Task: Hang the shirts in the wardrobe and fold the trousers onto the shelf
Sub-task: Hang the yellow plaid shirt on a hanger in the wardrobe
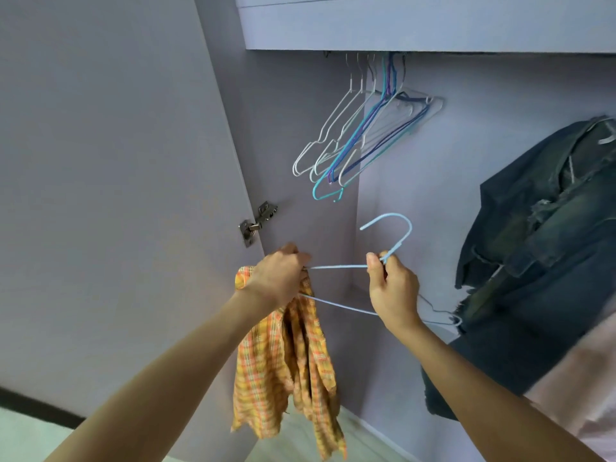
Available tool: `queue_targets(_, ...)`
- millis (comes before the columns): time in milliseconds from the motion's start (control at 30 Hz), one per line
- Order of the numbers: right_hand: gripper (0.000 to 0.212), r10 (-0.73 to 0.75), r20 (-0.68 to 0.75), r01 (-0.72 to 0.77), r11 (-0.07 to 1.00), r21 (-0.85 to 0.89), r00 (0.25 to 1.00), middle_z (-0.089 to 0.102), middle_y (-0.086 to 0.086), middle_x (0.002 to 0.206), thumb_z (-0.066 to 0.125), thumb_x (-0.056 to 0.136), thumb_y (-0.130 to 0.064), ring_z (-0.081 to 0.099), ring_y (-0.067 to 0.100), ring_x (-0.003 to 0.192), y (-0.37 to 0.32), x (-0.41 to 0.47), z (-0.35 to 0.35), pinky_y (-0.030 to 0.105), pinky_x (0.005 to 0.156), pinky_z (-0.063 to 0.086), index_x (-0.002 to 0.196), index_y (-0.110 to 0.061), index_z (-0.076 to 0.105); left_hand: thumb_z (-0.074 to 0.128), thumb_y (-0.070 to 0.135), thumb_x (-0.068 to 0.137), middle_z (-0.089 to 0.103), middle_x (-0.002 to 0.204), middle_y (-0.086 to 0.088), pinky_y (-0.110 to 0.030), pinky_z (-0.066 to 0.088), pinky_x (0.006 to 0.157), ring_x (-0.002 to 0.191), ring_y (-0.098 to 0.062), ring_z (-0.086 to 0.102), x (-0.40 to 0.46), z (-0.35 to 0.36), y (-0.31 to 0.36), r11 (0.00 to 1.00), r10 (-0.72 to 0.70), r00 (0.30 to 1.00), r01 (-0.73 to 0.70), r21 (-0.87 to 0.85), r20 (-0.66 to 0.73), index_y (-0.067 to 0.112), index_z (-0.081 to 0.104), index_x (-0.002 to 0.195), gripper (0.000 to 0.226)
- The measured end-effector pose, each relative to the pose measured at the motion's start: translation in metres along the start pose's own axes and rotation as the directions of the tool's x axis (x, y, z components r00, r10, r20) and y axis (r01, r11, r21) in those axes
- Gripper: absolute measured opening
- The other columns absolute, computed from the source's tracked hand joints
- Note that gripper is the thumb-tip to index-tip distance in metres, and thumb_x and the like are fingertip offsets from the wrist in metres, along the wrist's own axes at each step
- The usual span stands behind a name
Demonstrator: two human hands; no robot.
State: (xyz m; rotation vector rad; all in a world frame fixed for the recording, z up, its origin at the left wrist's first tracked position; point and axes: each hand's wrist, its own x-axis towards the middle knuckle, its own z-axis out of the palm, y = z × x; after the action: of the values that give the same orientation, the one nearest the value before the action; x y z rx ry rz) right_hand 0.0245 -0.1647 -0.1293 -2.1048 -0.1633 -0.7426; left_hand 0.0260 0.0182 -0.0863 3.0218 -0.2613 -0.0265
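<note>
My left hand [279, 277] grips an orange and yellow checked shirt [293, 371] together with the left end of a light blue wire hanger [336, 267]. The shirt hangs limp below that hand. My right hand [391, 291] pinches the hanger's neck just under its hook, which points up. A dark denim garment [540, 248] hangs at the right inside the wardrobe. Several bare wire hangers [360, 135], white, blue and teal, hang from the rail under the top shelf.
The wardrobe door [110, 181] stands open at the left, with a metal hinge [258, 221] on its inner edge. A shelf panel [416, 25] spans the top. Another thin wire hanger [443, 315] shows beside the denim. Pale floor lies below.
</note>
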Motion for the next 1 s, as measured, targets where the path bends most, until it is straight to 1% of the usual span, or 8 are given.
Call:
queue_targets(233, 0.023, 0.086, -0.012, -0.084, 0.988, 0.129, 0.996, 0.052, 0.008, 0.065, 0.055, 0.091, -0.019, 0.05, 0.03, 0.063, -0.01, 0.009, -0.004, 0.043, 0.064, 0.042, 0.077, -0.001, 0.057, 0.034, 0.03, 0.101, 0.065, 0.098, 0.001, -0.034, 0.037, 0.085, 0.098, -0.025, 0.058, 0.009, -0.008, -0.004, 0.952, 0.09, 0.977, -0.027, 0.305, -0.193, 0.016, 0.054, 0.105, 0.025)
queue_targets(367, 0.03, -0.074, -0.15, 0.065, 0.996, -0.06, 0.986, 0.058, 0.015, 0.108, 0.059, 0.088, -0.015, 0.052, 0.032, 0.105, -0.017, 0.007, -0.01, 0.042, 0.092, 0.036, 0.114, -0.001, 0.058, 0.031, 0.028, 0.101, 0.058, 0.083, -0.003, -0.033, 0.035, 0.058, 0.081, -0.033, 0.062, 0.012, -0.008, -0.008, 0.997, -0.031, 0.969, 0.047, 0.059, -0.245, 0.017, 0.044, 0.094, 0.019)
queue_targets(500, 0.021, -0.411, -0.018, 0.411, 0.912, 0.014, 0.912, 0.059, 0.006, 0.101, 0.046, 0.09, -0.013, 0.053, 0.019, 0.096, -0.009, -0.02, -0.008, 0.028, 0.089, 0.039, 0.105, -0.01, 0.06, 0.033, 0.029, 0.101, 0.054, 0.076, -0.013, -0.037, 0.034, 0.059, 0.079, -0.041, 0.055, 0.014, -0.016, -0.01, 0.925, -0.24, 0.923, 0.123, -0.36, -0.302, 0.015, 0.035, 0.083, 0.023)
queue_targets(567, 0.021, -0.274, 0.296, 0.263, 0.962, 0.077, 0.915, 0.062, 0.004, 0.097, 0.048, 0.092, -0.017, 0.056, 0.014, 0.091, -0.001, -0.028, 0.004, 0.028, 0.081, 0.045, 0.105, -0.01, 0.062, 0.036, 0.027, 0.1, 0.053, 0.068, -0.015, -0.041, 0.036, 0.062, 0.075, -0.043, 0.051, 0.011, -0.024, -0.009, 0.867, -0.259, 0.894, 0.05, -0.495, -0.365, 0.01, 0.037, 0.079, 0.027)
queue_targets(667, 0.048, 0.104, 0.638, -0.078, 0.995, -0.068, 0.763, 0.05, 0.003, 0.129, 0.053, 0.092, -0.029, 0.049, 0.016, 0.118, 0.01, -0.029, 0.03, 0.027, 0.096, 0.04, 0.136, -0.011, 0.041, 0.039, 0.026, 0.1, 0.037, 0.053, -0.001, -0.037, 0.032, 0.061, 0.06, -0.03, 0.041, 0.004, -0.035, -0.005, 0.792, -0.289, 0.863, -0.027, -0.609, -0.415, -0.001, 0.044, 0.077, 0.035)
queue_targets(733, 0.06, 0.176, 0.684, -0.2, 0.979, -0.044, 0.708, 0.042, 0.001, 0.139, 0.054, 0.091, -0.033, 0.041, 0.017, 0.128, 0.001, -0.021, 0.047, 0.033, 0.105, 0.036, 0.142, -0.014, 0.031, 0.04, 0.025, 0.1, 0.033, 0.055, 0.001, -0.031, 0.029, 0.058, 0.057, -0.019, 0.034, -0.001, -0.041, -0.003, 0.735, -0.314, 0.853, -0.059, -0.675, -0.416, -0.007, 0.046, 0.078, 0.039)
queue_targets(833, 0.042, 0.23, 0.7, -0.349, 0.937, 0.029, 0.676, 0.06, 0.001, 0.121, 0.055, 0.089, -0.034, 0.056, 0.022, 0.113, -0.014, -0.007, 0.07, 0.038, 0.092, 0.046, 0.128, -0.02, 0.046, 0.04, 0.027, 0.099, 0.041, 0.068, -0.004, -0.027, 0.031, 0.063, 0.066, -0.014, 0.038, -0.007, -0.048, -0.003, 0.649, -0.332, 0.855, -0.1, -0.754, -0.399, -0.004, 0.054, 0.081, 0.038)
queue_targets(1000, 0.009, 0.299, 0.6, -0.185, 0.951, -0.246, 0.742, 0.066, 0.002, 0.088, 0.054, 0.085, -0.027, 0.063, 0.03, 0.092, -0.006, 0.005, 0.071, 0.027, 0.066, 0.039, 0.089, -0.025, 0.063, 0.042, 0.025, 0.099, 0.032, 0.049, 0.01, -0.021, 0.028, 0.052, 0.048, -0.006, 0.033, -0.015, -0.056, -0.022, 0.696, -0.35, 0.824, -0.089, -0.713, -0.445, 0.017, 0.038, 0.06, 0.04)
